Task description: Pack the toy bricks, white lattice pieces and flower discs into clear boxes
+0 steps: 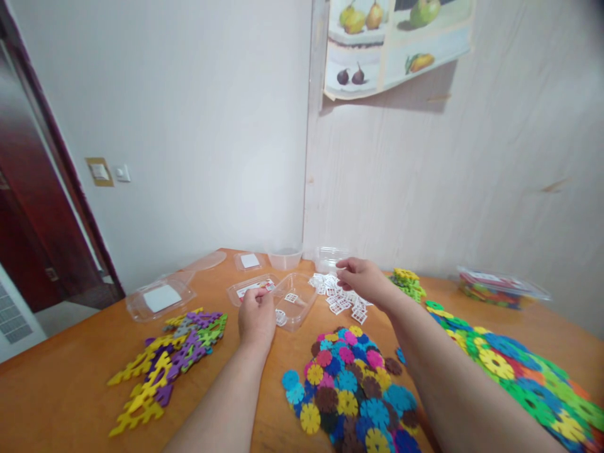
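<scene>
My left hand [257,316] is closed at the near left side of a clear plastic box [309,303], its fingers pinching at the rim. Inside the box lie a white square lattice piece [291,298] and a round white piece [280,317]. Over a loose heap of white window-shaped pieces [336,296], to the box's right, hovers my right hand [362,278]. Its fingers are bent and apart, and nothing shows between them. Behind my left hand is a clear lid [236,294] with a printed label.
Colourful notched discs [346,400] are piled in front, with larger flower discs [514,365] at right. Yellow, purple and green interlocking pieces [182,349] lie left. Clear lids [136,304], a round tub [285,259] and a filled box [503,290] stand around.
</scene>
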